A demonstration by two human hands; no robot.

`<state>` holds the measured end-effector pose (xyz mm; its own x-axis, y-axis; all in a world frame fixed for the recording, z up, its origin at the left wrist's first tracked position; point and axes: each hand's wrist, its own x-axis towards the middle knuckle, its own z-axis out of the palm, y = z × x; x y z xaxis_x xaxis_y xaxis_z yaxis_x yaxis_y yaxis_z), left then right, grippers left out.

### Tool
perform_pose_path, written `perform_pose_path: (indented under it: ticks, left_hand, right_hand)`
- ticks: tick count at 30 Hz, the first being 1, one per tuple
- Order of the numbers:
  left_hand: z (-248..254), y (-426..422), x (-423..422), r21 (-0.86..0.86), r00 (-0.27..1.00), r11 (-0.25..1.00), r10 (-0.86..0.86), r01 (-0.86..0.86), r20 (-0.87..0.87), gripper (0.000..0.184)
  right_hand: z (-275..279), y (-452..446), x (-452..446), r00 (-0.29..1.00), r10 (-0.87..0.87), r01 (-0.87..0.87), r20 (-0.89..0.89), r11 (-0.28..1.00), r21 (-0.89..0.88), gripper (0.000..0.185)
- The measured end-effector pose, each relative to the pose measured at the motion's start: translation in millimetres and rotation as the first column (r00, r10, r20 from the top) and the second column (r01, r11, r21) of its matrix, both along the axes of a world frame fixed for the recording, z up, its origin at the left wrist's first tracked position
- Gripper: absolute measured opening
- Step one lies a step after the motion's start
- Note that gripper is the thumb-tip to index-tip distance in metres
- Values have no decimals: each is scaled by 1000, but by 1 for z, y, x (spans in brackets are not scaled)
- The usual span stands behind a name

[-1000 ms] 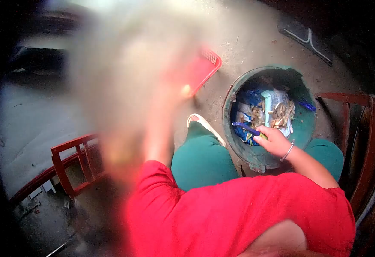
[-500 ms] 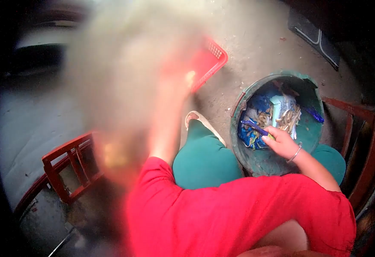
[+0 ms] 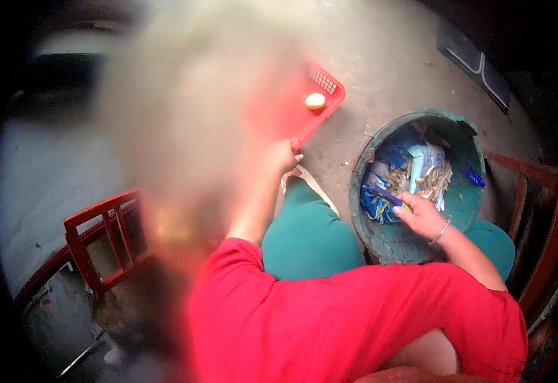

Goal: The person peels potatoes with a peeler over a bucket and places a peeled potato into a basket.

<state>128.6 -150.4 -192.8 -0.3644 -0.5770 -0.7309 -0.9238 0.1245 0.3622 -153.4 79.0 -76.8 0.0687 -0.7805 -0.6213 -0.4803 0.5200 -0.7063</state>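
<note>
The right hand's fingers close around a slim purple tool [image 3: 384,194], its tip pointing left over the open mouth of a round green bin [image 3: 454,223]. The left hand [image 3: 286,157] is at the near edge of a red basket [image 3: 301,131], fingers partly curled; blur hides whether they grip it. Inside the basket, by its right wall, lies a pale oval thing [image 3: 315,101]. A strip of floor [image 3: 337,143] runs between the basket's right edge and the bin's left rim. Peelings [image 3: 433,182] and crumpled wrappers [image 3: 379,210] lie within the bin, below the right hand [image 3: 422,216]. The bin stands between knees in green trousers [image 3: 311,239]; a reddish wooden frame [image 3: 534,171] closes in on its right. The upper left is blurred.
</note>
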Motion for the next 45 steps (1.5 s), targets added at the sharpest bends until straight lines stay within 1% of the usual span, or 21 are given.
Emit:
perform_pose_path:
  ticks: [1,3,5,7,11,13,16,18,19,21,23,28,31,34,36,37,39,40,41,43,45]
  left_hand:
    - [8,5,0,69,998,996,60,-59,-13,52]
    - [-1,10,6,103,999,994,-37,35,21,55]
    - [-12,18,13,57,994,995,-85,81,76,58]
    - [0,24,15,23,993,993,-114,115,-21,60]
    - [0,27,24,-18,991,991,-133,132,-17,61]
    - [4,30,31,-60,989,989,-135,139,66,61]
    - [26,39,44,-60,992,991,-116,119,51,58]
    - [37,49,52,-58,996,995,-79,81,39,54]
    - [39,52,60,-93,998,993,-66,67,13,53]
    - [52,60,72,-124,999,991,-40,42,18,52]
    - [62,63,86,-168,1000,986,11,-15,-24,48]
    - [113,65,108,-388,964,885,210,-259,-163,39]
    - [144,68,125,-516,907,747,327,-419,-264,38]
    - [180,77,140,-562,824,618,512,-550,-243,37]
    - [148,70,186,-798,904,512,418,-318,-91,44]
    - [135,68,202,-796,904,512,416,-322,-98,44]
    - [131,72,219,-808,805,412,580,-421,-124,52]
    - [130,70,229,-781,808,479,586,-401,-55,66]
    - [135,72,229,-777,808,483,586,-404,-55,66]
    - [149,78,224,-725,705,549,698,-417,123,80]
    - [129,76,235,-775,715,552,672,-309,194,87]
  right_hand:
    - [-1,1,1,1000,-3,3,-8,1000,15,22]
    - [-1,3,3,1000,-9,9,-1,1000,-23,22]
    - [0,7,6,1000,-12,13,6,998,-56,22]
    - [0,10,8,999,50,-51,-21,997,-55,23]
    - [7,16,13,993,89,-91,-72,995,-32,25]
    - [12,19,17,994,63,-70,-84,994,-82,27]
    - [16,23,22,989,17,-51,-149,972,-228,28]
    - [13,26,26,983,-71,3,-170,928,-373,24]
    - [15,27,25,979,-125,67,-158,940,-334,21]
    - [14,27,24,972,-148,56,-181,900,-432,18]
    - [1,25,20,962,-250,204,-109,925,-321,20]
    - [-5,26,18,972,-115,31,-206,928,-371,23]
    - [-5,30,28,990,-88,43,-112,933,-358,26]
    - [4,36,35,991,-53,3,-120,925,-380,26]
    - [7,40,38,992,-54,8,-115,927,-374,25]
    - [6,41,37,992,-66,29,-106,947,-320,24]
    - [0,46,35,992,-81,52,-101,964,-261,22]
    - [-6,49,32,993,-107,88,-49,953,-288,20]
    - [-10,51,32,992,-129,124,4,941,-314,18]
    - [4,51,38,979,-204,203,16,956,-211,16]
    - [-11,54,32,984,-179,171,-2,943,-287,17]
